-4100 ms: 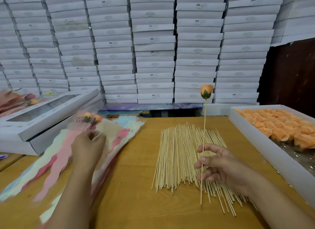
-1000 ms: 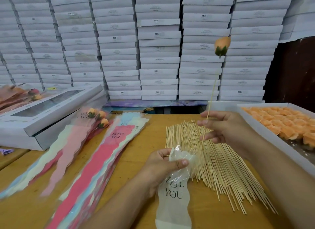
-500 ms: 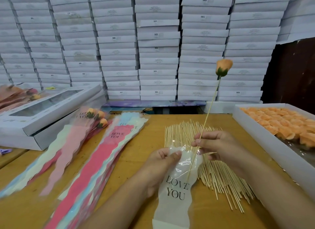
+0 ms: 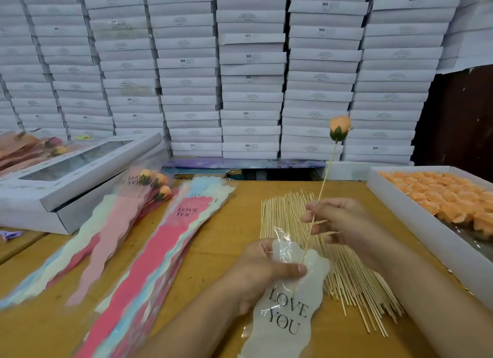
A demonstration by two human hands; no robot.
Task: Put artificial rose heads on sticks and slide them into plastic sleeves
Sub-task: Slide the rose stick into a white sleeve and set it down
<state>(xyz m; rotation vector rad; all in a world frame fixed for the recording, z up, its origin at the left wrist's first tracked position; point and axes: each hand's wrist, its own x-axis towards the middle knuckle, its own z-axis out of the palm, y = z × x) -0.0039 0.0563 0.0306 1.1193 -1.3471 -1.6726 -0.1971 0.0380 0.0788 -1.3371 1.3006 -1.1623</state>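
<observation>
Head view: 1 orange rose head (image 4: 340,127) on 1 stick (image 4: 320,195), tilted, lower end already in the mouth of 1 white "LOVE YOU" sleeve (image 4: 286,301). L hand (image 4: 262,271) pinches sleeve top w/ thumb; R hand (image 4: 338,221) fingers curled round the stick mid-length. 3 sleeved roses (image 4: 157,183) far left, by the flat sleeve stack (image 4: 160,240). Loose stick pile (image 4: 346,272) under R hand; tray of rose heads (image 4: 437,195) at table's (image 4: 234,216) right edge. Bare wood between stack & sticks.
</observation>
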